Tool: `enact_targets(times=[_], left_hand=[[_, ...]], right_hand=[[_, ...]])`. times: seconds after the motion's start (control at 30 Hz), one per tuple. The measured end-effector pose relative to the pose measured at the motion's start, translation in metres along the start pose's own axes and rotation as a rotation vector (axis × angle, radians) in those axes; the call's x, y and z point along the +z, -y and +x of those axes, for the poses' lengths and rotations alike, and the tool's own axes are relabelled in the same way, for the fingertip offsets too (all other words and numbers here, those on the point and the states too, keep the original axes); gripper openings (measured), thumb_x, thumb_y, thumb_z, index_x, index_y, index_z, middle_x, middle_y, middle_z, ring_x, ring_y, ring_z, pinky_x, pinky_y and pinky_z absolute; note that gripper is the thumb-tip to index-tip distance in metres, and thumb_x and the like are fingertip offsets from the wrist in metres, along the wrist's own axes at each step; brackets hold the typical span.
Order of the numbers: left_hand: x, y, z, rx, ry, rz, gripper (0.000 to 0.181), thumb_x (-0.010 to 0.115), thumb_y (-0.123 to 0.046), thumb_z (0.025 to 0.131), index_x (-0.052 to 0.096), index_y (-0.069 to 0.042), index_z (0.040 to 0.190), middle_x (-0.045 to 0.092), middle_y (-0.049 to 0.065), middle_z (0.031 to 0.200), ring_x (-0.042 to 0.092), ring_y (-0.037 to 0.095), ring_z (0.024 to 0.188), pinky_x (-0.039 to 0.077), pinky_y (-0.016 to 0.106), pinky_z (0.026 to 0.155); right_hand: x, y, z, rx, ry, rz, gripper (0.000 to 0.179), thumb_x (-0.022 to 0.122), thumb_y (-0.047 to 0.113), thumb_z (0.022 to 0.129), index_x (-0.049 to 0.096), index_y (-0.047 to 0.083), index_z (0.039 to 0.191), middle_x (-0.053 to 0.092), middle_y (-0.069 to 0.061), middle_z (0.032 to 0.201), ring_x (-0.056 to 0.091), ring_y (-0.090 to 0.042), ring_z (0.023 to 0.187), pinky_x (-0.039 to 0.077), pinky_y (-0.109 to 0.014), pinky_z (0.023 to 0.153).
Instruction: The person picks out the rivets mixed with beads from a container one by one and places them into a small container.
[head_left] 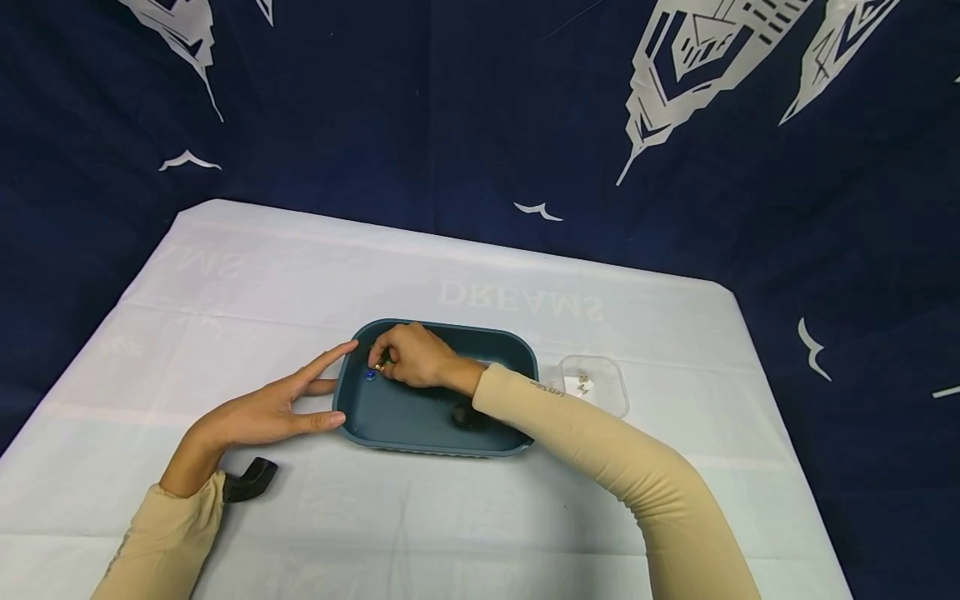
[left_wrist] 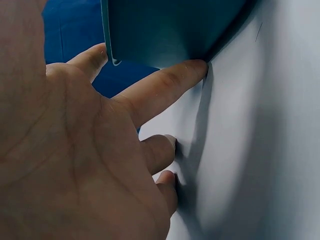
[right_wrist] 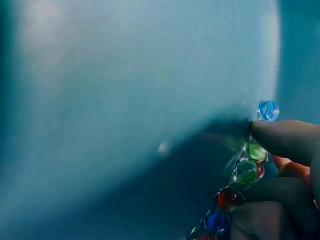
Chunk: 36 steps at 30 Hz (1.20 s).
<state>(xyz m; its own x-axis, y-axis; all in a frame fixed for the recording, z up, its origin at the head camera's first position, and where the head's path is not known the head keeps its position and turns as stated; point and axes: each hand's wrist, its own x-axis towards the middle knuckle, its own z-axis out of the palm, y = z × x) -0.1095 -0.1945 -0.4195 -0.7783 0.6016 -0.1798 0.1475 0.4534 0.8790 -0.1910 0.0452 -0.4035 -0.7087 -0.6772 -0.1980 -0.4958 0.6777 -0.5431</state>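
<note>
A teal plastic tray (head_left: 435, 437) stands on the white-covered table. My right hand (head_left: 420, 357) reaches into its left end with curled fingers. Thumb and forefinger pinch at a yellow-green glass marble (right_wrist: 257, 150). Around those fingertips, in the right wrist view, sit a light blue marble (right_wrist: 269, 110), a green marble (right_wrist: 246, 172), a red-brown marble (right_wrist: 230, 198) and a dark blue marble (right_wrist: 217, 221), along the tray's wall. My left hand (head_left: 262, 410) has spread fingers, with forefinger and thumb touching the tray's left rim. Its lower fingers rest by the tabletop in the left wrist view.
A small clear plastic box (head_left: 613, 385) with tiny gold-coloured pieces (head_left: 583, 382) stands right of the tray, partly behind the right sleeve (head_left: 600, 433). A black curved piece (head_left: 251, 481) sits at the left wrist. Dark blue cloth (head_left: 450, 125) hangs behind the table.
</note>
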Motion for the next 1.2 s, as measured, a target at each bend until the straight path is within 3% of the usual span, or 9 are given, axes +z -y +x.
enact_targets(times=[0.2, 0.43, 0.67, 1.2], left_hand=[[0.0002, -0.0001, -0.0006, -0.001, -0.001, 0.001, 0.088, 0.067, -0.032, 0.097, 0.006, -0.042, 0.160, 0.041, 0.026, 0.153, 0.042, 0.043, 0.141, 0.032, 0.072, 0.104], [0.0006, 0.0003, -0.0011, 0.000, -0.002, 0.007, 0.088, 0.067, -0.032, 0.098, 0.006, -0.043, 0.160, 0.042, 0.026, 0.152, 0.042, 0.043, 0.141, 0.031, 0.073, 0.104], [-0.0011, -0.0002, -0.0018, 0.018, -0.007, 0.022, 0.088, 0.067, -0.030, 0.098, 0.005, -0.041, 0.160, 0.037, 0.024, 0.156, 0.044, 0.043, 0.139, 0.031, 0.074, 0.103], [-0.0012, -0.0005, -0.0008, 0.006, -0.005, 0.031, 0.088, 0.066, -0.032, 0.098, 0.005, -0.042, 0.160, 0.039, 0.027, 0.154, 0.044, 0.043, 0.140, 0.032, 0.073, 0.104]], right_hand=[[0.0020, -0.0007, 0.0000, -0.005, 0.013, -0.028, 0.012, 0.068, 0.015, 0.097, 0.075, 0.014, 0.107, 0.059, 0.002, 0.063, 0.046, -0.005, 0.050, 0.041, -0.018, 0.054], [0.0006, 0.0000, -0.0005, -0.051, 0.030, -0.117, 0.014, 0.066, 0.017, 0.098, 0.074, 0.014, 0.109, 0.071, 0.004, 0.088, 0.058, -0.003, 0.064, 0.048, -0.017, 0.062], [-0.0050, -0.0016, -0.0016, -0.065, 0.029, -0.137, 0.012, 0.068, 0.017, 0.097, 0.074, 0.014, 0.107, 0.068, 0.005, 0.081, 0.057, -0.005, 0.061, 0.046, -0.018, 0.060], [-0.0013, 0.0009, 0.0012, -0.097, 0.048, -0.178, 0.010, 0.066, 0.019, 0.099, 0.074, 0.015, 0.103, 0.072, 0.003, 0.095, 0.062, -0.005, 0.071, 0.050, -0.018, 0.066]])
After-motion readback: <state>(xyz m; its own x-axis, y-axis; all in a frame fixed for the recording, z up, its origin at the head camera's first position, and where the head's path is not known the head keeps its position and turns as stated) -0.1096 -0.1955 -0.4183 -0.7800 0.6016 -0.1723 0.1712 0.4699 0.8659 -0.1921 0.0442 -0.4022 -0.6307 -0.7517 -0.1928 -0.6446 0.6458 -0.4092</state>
